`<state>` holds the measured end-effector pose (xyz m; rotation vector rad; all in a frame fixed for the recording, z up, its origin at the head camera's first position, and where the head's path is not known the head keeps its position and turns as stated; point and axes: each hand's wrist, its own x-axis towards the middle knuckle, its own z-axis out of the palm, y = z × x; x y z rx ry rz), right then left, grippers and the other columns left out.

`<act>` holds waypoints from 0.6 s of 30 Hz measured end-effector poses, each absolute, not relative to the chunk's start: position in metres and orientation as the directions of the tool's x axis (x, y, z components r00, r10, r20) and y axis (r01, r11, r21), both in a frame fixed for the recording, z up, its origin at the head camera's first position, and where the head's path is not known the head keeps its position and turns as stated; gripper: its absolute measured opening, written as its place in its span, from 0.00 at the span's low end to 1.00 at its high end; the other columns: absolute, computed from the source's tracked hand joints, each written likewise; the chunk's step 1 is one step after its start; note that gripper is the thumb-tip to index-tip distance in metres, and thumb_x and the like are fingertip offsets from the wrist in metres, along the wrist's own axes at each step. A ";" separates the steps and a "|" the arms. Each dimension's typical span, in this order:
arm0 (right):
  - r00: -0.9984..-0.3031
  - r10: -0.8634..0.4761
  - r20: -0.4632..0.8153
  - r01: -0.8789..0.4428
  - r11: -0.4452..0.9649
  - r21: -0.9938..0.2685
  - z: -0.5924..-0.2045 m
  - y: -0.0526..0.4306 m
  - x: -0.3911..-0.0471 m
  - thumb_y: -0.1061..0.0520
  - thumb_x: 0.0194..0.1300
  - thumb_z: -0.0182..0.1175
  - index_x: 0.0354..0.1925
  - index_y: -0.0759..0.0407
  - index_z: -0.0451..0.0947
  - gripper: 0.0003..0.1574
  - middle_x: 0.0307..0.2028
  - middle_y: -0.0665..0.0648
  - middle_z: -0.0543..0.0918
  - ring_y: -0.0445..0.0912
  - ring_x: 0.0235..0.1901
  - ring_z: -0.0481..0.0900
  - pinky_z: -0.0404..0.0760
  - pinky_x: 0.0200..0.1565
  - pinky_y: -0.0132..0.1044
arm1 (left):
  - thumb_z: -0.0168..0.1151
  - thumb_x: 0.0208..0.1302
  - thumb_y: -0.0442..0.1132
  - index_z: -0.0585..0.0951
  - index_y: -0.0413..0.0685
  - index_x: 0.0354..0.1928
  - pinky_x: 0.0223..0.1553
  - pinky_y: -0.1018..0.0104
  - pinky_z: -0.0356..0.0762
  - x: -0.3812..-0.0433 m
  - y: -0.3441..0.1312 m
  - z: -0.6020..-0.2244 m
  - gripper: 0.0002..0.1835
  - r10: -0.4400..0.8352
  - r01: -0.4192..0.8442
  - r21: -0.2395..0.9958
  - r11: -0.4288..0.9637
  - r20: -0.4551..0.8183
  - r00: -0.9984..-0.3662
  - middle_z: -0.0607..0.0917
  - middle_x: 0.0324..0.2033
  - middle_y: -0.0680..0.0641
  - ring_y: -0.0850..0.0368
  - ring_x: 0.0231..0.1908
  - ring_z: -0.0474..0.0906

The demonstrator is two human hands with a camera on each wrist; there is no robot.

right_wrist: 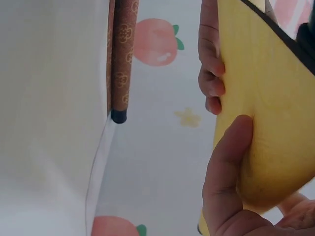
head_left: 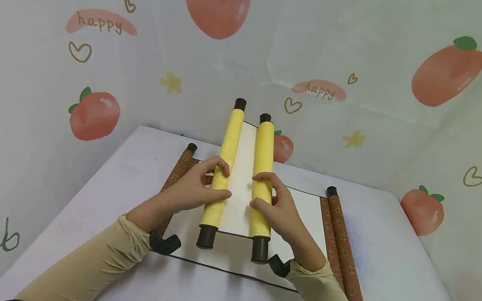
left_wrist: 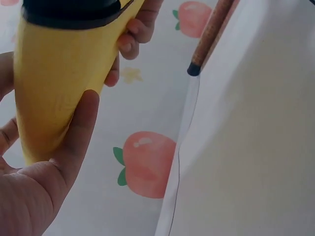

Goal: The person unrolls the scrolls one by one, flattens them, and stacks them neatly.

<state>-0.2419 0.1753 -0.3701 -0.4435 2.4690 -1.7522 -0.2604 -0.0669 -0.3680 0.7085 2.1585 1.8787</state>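
Head view: the left hand point(head_left: 195, 186) and right hand point(head_left: 281, 208) curl round opposite sides of a part-open yellow scroll point(head_left: 242, 181) above an unrolled brown scroll point(head_left: 232, 256), with steady, parallel handling likely to prevent skewing.

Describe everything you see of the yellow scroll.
The yellow scroll has two yellow rolls with black end caps, joined by a white, dark-edged sheet resembling paper. Partly unrolled, it is held raised above a larger open brown scroll. The left hand grips one roll, the right hand the other.
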 end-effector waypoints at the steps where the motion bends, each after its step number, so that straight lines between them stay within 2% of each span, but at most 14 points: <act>1: -0.958 -0.269 0.101 -0.186 0.313 -0.931 -0.370 0.175 -0.242 0.63 0.58 0.59 0.55 0.40 0.72 0.29 0.58 0.58 0.67 0.55 0.34 0.82 0.85 0.30 0.46 | 0.67 0.60 0.34 0.71 0.52 0.50 0.37 0.54 0.85 -0.260 -0.067 -0.368 0.19 0.474 0.221 0.972 0.085 0.155 -0.867 0.67 0.58 0.45 0.44 0.47 0.79; 5: -0.963 -0.247 0.105 -0.188 0.343 -0.920 -0.370 0.174 -0.241 0.63 0.57 0.58 0.53 0.42 0.75 0.27 0.57 0.61 0.68 0.54 0.34 0.80 0.82 0.30 0.42 | 0.61 0.60 0.32 0.72 0.52 0.53 0.36 0.54 0.85 -0.260 -0.068 -0.368 0.20 0.478 0.196 0.974 0.111 0.121 -0.870 0.65 0.60 0.45 0.44 0.47 0.80; 8: -0.963 -0.253 0.092 -0.181 0.356 -0.917 -0.370 0.173 -0.241 0.60 0.59 0.62 0.51 0.45 0.73 0.22 0.55 0.62 0.68 0.54 0.34 0.79 0.82 0.30 0.41 | 0.61 0.59 0.32 0.71 0.53 0.50 0.33 0.56 0.84 -0.259 -0.069 -0.368 0.19 0.477 0.196 0.970 0.146 0.104 -0.873 0.65 0.57 0.43 0.46 0.41 0.81; 12: -0.959 -0.270 0.086 -0.185 0.367 -0.912 -0.370 0.174 -0.242 0.57 0.60 0.65 0.50 0.47 0.72 0.20 0.53 0.63 0.68 0.53 0.34 0.79 0.83 0.31 0.41 | 0.68 0.58 0.37 0.69 0.54 0.47 0.29 0.58 0.82 -0.258 -0.069 -0.366 0.19 0.470 0.219 0.955 0.201 0.102 -0.877 0.70 0.49 0.40 0.50 0.31 0.80; 16: -0.959 -0.262 0.105 -0.198 0.362 -0.911 -0.367 0.177 -0.242 0.60 0.62 0.60 0.50 0.48 0.73 0.18 0.54 0.63 0.68 0.54 0.35 0.78 0.82 0.31 0.41 | 0.71 0.58 0.41 0.69 0.55 0.46 0.29 0.58 0.82 -0.259 -0.071 -0.364 0.21 0.479 0.223 0.955 0.198 0.104 -0.871 0.72 0.46 0.40 0.51 0.30 0.81; 18: -0.962 -0.250 0.111 -0.198 0.357 -0.913 -0.365 0.179 -0.242 0.62 0.62 0.57 0.50 0.48 0.75 0.18 0.54 0.63 0.68 0.54 0.37 0.76 0.81 0.32 0.41 | 0.70 0.58 0.38 0.69 0.54 0.47 0.30 0.57 0.83 -0.259 -0.073 -0.363 0.21 0.484 0.224 0.958 0.177 0.113 -0.868 0.70 0.48 0.40 0.49 0.32 0.82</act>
